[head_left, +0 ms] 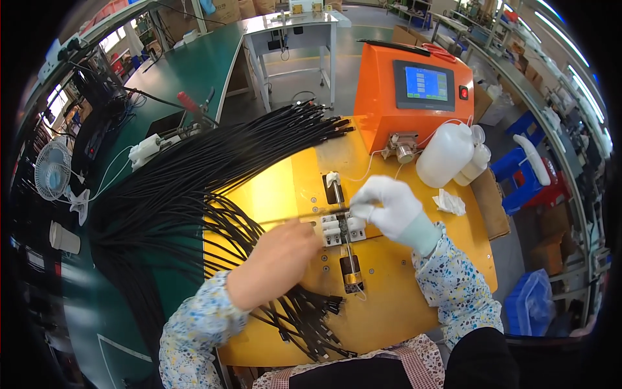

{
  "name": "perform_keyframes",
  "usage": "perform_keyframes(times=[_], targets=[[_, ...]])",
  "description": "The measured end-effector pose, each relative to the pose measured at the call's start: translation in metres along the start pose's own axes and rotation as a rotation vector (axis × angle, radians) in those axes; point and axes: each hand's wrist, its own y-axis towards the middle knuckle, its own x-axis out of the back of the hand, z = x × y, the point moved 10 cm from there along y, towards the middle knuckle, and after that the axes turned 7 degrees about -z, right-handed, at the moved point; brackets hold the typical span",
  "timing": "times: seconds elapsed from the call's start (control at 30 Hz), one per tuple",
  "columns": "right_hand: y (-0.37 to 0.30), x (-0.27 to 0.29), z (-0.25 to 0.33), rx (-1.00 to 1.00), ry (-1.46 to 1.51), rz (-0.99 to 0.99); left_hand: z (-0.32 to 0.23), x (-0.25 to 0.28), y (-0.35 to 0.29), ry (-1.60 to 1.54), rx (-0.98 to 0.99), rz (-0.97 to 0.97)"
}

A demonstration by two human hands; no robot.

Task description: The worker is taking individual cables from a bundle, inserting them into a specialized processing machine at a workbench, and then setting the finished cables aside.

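Note:
My right hand (389, 209), in a white glove, pinches the end of a thin black cable (327, 212) above the fixture. The cable, slightly blurred, runs leftward past the far side of my bare left hand (277, 262). My left hand is closed, with its fingertips curled out of sight, so what they grip cannot be made out. Between the hands is a fixture of white blocks (331, 231) with a metal rod (348, 251) and a brass-coloured cylinder (352, 280) at its near end. It is mounted on a yellow board (382, 311).
Black cable bundles (194, 155) cover the left side, with connector ends (317, 324) near me. An orange machine (379, 91) with a lit screen stands at the back right, beside a white plastic bottle (445, 155). Crumpled tissue (450, 202) lies right of my glove.

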Motion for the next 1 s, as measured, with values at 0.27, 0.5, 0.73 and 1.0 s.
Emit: perform_keyframes(times=[0.27,0.5,0.73,1.0], targets=[[-0.012,-0.018,-0.006,0.005,-0.039,0.158,0.001,0.004,0.008,-0.011,-0.004,-0.313],[0.054,-0.01,0.002,0.217,-0.302,0.045,0.0,-0.012,0.005,0.132,-0.08,-0.307],[0.154,-0.073,-0.038,0.06,-0.842,0.251,-0.007,-0.013,0.01,0.144,-0.134,-0.307],[0.153,-0.093,-0.014,0.522,-1.045,0.222,-0.003,-0.013,0.008,0.144,-0.111,-0.301]])
